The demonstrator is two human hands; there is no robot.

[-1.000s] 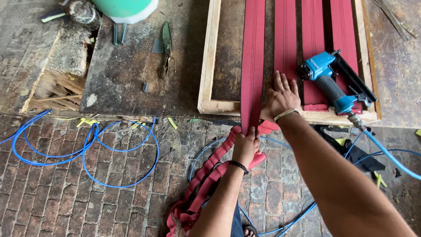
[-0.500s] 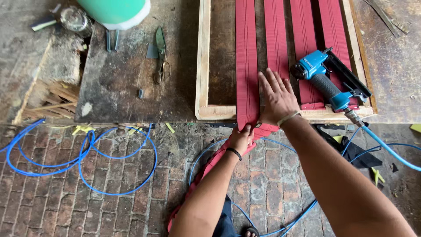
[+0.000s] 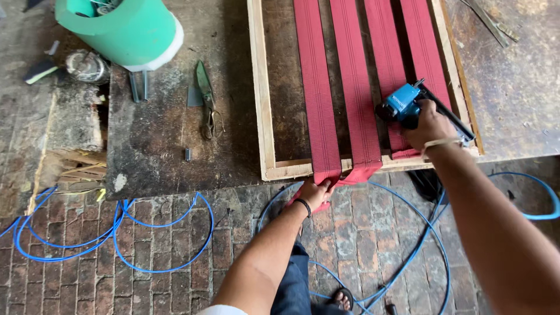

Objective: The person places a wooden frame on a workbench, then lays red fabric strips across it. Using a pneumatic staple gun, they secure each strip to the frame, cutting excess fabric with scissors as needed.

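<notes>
A pale wooden frame (image 3: 261,105) lies on a dark worktop, with several strips of red webbing (image 3: 315,87) stretched lengthwise across it. My left hand (image 3: 315,192) grips the loose end of the leftmost red strip just below the frame's near rail and pulls it toward me. My right hand (image 3: 430,123) is closed on the handle of a blue pneumatic staple gun (image 3: 402,104), which rests over a red strip near the frame's right near corner.
Scissors (image 3: 205,99) and small metal bits lie on the worktop left of the frame. A green tub (image 3: 125,29) stands at the back left. Blue air hose (image 3: 157,233) loops over the brick floor. My leg and sandal (image 3: 338,297) are below.
My right hand left the webbing it was pressing flat and took hold of the staple gun. My left hand still holds the strip end. The view shifted right and closer.
</notes>
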